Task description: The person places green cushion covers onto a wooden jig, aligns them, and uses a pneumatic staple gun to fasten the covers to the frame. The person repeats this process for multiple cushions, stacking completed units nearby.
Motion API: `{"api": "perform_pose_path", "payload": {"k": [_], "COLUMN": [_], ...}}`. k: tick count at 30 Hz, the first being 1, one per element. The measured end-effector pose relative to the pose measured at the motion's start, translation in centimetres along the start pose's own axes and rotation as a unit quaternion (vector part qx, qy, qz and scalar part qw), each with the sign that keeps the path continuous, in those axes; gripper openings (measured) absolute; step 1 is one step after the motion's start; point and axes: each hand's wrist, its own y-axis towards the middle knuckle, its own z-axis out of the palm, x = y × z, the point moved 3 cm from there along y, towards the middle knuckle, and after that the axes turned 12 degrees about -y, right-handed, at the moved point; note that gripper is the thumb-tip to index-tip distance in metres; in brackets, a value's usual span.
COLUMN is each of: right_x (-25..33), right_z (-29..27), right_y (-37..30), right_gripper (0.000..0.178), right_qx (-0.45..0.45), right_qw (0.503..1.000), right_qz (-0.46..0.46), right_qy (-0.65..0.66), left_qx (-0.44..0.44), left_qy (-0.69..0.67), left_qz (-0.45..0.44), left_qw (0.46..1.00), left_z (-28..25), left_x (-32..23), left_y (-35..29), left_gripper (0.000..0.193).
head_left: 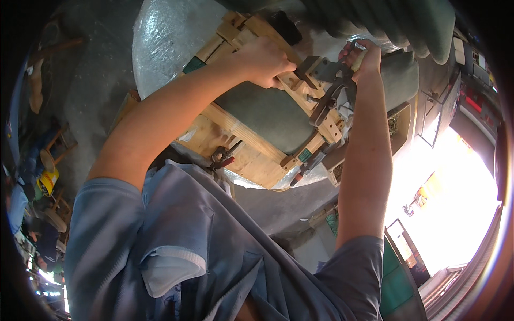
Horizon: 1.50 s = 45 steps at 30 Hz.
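My left hand (pixel 263 61) is closed, fingers curled over a light wooden rail of a frame (pixel 235 125). A grey-green padded panel (pixel 267 115) lies within that frame. To the right, my right hand (pixel 365 60) is wrapped round the grip of a dark power tool (pixel 333 95), which looks like a nail gun or stapler; its exact kind is unclear. The tool's body slants down toward the frame's right end, close to the wooden blocks (pixel 329 131) there. Whether its tip touches the wood I cannot tell.
Under the frame is a round, film-wrapped surface (pixel 160 43). A red-handled tool (pixel 225 161) lies at the near side, and another handled tool (pixel 297 179) near the frame's right corner. Grey-green cushions (pixel 396 24) hang over the far right. A wooden box (pixel 401 125) stands right.
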Motion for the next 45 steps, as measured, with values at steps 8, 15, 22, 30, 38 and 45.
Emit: {"api": "perform_pose_path", "payload": {"k": [8,15,22,30,38,45], "right_x": [-1.1,-2.6,-4.2,-24.2,-34.0,-31.0], "right_z": [0.7,-1.7,-3.4,-10.9,-8.0,-6.6], "right_y": [1.3,4.5,-1.2,-17.3,-12.2,-12.3], "right_gripper": [0.010,0.020,0.049,0.020,0.038,0.046], "right_qx": [-0.033,0.027,-0.183,-0.506,-0.562,-0.526], "right_qw": [0.997,0.997,0.966,0.765,0.808,0.804], "right_qz": [-0.044,-0.069,-0.184,-0.323,0.139,0.202], "right_qy": [-0.046,-0.022,0.006,0.234,-0.108,-0.192], "left_qx": [0.005,0.008,-0.275,-0.428,-0.408,-0.402], "left_qy": [0.013,0.037,0.050,-0.251,-0.141,-0.014], "left_qz": [0.005,0.022,0.117,-0.461,-0.582,-0.562], "left_qw": [1.000,0.999,0.953,0.736,0.689,0.723], "left_z": [-0.1,-0.8,0.2,4.3,4.3,5.0], "left_x": [0.5,-0.4,-1.7,6.6,6.5,6.9], "left_y": [-0.3,-0.5,-2.2,-11.7,-8.3,-8.7], "left_gripper": [0.044,0.044,0.046,0.049,0.053,0.048]}}
